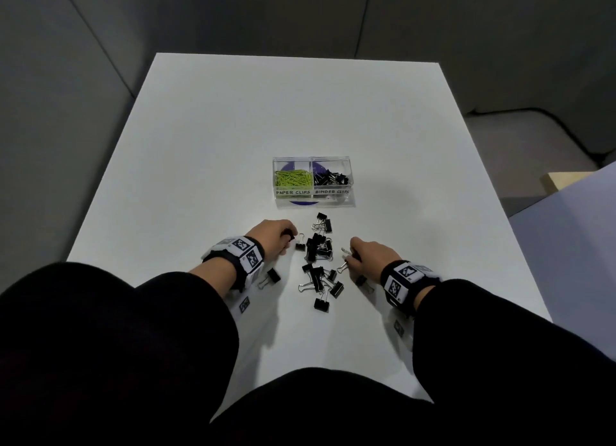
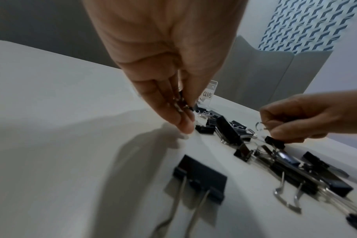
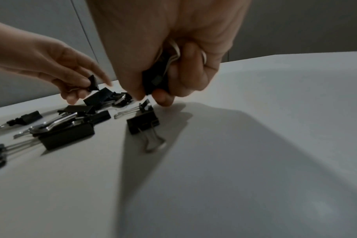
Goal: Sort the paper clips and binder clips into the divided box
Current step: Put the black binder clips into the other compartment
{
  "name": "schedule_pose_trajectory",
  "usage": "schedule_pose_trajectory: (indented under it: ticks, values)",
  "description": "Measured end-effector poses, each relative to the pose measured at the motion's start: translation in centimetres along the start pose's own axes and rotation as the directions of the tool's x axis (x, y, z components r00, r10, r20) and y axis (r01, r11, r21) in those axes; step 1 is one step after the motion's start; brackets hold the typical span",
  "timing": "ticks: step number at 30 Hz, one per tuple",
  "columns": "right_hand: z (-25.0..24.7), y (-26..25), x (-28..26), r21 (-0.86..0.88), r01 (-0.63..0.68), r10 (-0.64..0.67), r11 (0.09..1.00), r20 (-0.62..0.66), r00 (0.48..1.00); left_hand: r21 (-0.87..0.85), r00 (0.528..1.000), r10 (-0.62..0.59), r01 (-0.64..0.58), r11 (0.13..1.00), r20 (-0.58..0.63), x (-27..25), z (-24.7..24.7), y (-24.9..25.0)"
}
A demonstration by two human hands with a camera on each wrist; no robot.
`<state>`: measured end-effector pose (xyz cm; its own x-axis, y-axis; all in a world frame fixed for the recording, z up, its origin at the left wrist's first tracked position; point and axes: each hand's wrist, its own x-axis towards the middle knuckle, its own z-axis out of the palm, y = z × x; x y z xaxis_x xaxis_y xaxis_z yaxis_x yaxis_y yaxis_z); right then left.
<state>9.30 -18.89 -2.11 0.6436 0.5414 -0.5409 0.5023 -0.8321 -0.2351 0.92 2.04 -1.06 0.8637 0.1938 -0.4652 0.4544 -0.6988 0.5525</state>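
Observation:
A clear divided box [image 1: 313, 197] stands mid-table, with green paper clips [image 1: 292, 178] in its left compartment and black binder clips [image 1: 332, 178] in its right. Several loose black binder clips [image 1: 318, 262] lie scattered between my hands. My left hand [image 1: 278, 237] sits left of the pile and pinches small binder clips [image 2: 181, 103] in its fingertips. My right hand [image 1: 368, 255] is at the pile's right and grips several binder clips [image 3: 157, 78] in curled fingers, their silver handles sticking out. One clip [image 1: 273, 276] lies beside my left wrist.
The white table [image 1: 233, 129] has bare surface beyond and beside the box. Grey padded panels rise behind it. A pale board and wooden edge [image 1: 560, 182] stand off the table's right side. Black sleeves cover the near edge.

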Motion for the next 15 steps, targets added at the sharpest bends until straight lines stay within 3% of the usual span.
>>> schedule_pose_trajectory:
  ticks: [5, 10, 15]
  values:
    - [-0.7, 0.2, -0.8, 0.119, -0.006, 0.017, 0.993, -0.095, 0.995, 0.090, 0.999, -0.033, 0.034, 0.995, -0.021, -1.3, -0.4, -0.7]
    - [-0.5, 1.4, -2.0, 0.086, -0.035, 0.040, 0.996, -0.062, 0.997, 0.152, 0.993, -0.107, 0.098, 0.983, 0.050, -2.4, 0.7, -1.9]
    - [0.7, 2.3, -3.2, 0.103, -0.054, 0.051, 0.993, 0.030, 0.998, 0.307, 0.991, -0.068, 0.029, 0.951, 0.118, -3.0, 1.9, -2.8]
